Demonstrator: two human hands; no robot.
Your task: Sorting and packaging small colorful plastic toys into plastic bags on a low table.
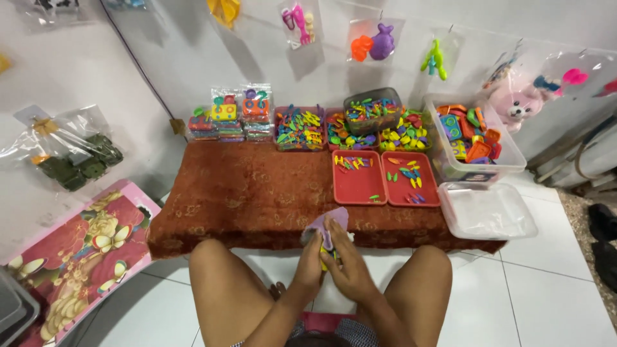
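Note:
My left hand and my right hand meet in front of my knees, at the near edge of a low table covered with a brown patterned cloth. Together they grip a flat purple plastic toy piece; a bit of yellow shows beneath the fingers. Just beyond the hands stand two shallow red trays with several small coloured plastic pieces scattered in them.
At the table's back stand bins of coloured pieces, stacked packets and a clear box of toys. A clear lid lies at the right. Bagged toys hang on the wall. A pink floral board leans at the left.

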